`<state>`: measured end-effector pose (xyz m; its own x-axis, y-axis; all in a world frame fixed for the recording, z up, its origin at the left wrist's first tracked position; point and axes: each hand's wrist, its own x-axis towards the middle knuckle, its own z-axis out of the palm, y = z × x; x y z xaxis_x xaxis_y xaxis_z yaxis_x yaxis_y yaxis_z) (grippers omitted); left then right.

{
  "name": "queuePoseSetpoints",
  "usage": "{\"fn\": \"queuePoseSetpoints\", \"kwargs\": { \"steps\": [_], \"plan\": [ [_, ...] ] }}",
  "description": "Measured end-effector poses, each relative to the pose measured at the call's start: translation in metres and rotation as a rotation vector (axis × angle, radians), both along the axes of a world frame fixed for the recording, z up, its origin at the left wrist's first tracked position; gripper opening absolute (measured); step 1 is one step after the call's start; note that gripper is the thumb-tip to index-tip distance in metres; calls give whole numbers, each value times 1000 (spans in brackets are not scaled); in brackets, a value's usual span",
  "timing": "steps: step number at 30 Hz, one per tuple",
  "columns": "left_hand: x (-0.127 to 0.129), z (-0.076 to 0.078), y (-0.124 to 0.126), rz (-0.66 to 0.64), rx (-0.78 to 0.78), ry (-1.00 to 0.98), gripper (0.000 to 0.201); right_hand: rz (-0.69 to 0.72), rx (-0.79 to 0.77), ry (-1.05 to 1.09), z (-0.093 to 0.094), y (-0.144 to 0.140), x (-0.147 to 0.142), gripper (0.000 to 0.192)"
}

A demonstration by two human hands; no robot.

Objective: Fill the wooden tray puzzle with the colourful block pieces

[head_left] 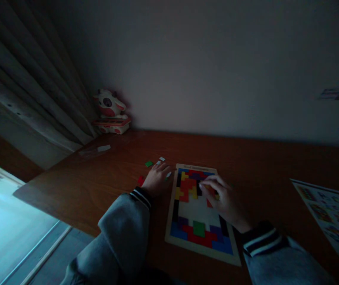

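A wooden block puzzle board (pixel 203 251) lies on the table in front of me. Coloured flat pieces fill its far part and near end, with a green piece (pixel 199 228) among red and purple ones. Its pale base shows in the middle. My right hand (pixel 223 198) is over the board's right side, thumb and fingers pinched near a black piece; what they grip is hidden. Left of the board, my left hand (pixel 157 180) rests palm down with fingers stretched among loose pieces: a green piece (pixel 149 163), a white piece (pixel 162 158) and a red piece (pixel 140 181).
A cow-shaped toy (pixel 111 111) stands at the back left by the curtain (pixel 33 83). Nearer lies a clear wrapper with a white label (pixel 103 148). A printed sheet (pixel 330 217) lies on the right. The wall (pixel 217 71) bounds the table's back.
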<state>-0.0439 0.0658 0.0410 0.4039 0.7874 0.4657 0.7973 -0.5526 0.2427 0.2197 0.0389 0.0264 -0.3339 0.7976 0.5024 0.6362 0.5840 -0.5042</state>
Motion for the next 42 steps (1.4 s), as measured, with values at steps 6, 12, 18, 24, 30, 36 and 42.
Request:
{"fn": "queuePoseSetpoints", "kwargs": {
  "steps": [6,12,18,24,30,36,42],
  "plan": [
    [-48,8,1,340,-64,110,31,-151,110,228,-1,11,9,18],
    [-50,7,-2,420,-253,133,37,-237,130,304,-3,15,15,18],
    [-51,2,2,313,-179,13,29,-224,96,312,-2,14,14,19],
    [-42,5,-1,211,-27,-96,37,-233,93,325,-1,14,14,20],
    [-27,4,-7,-129,98,-162,31,-203,5,371,2,11,11,22],
    [6,5,-23,-349,150,-199,34,65,-408,461,11,-4,-5,31],
    [27,6,-32,-439,128,-220,30,216,-537,453,15,-14,-20,32]
  ]
}}
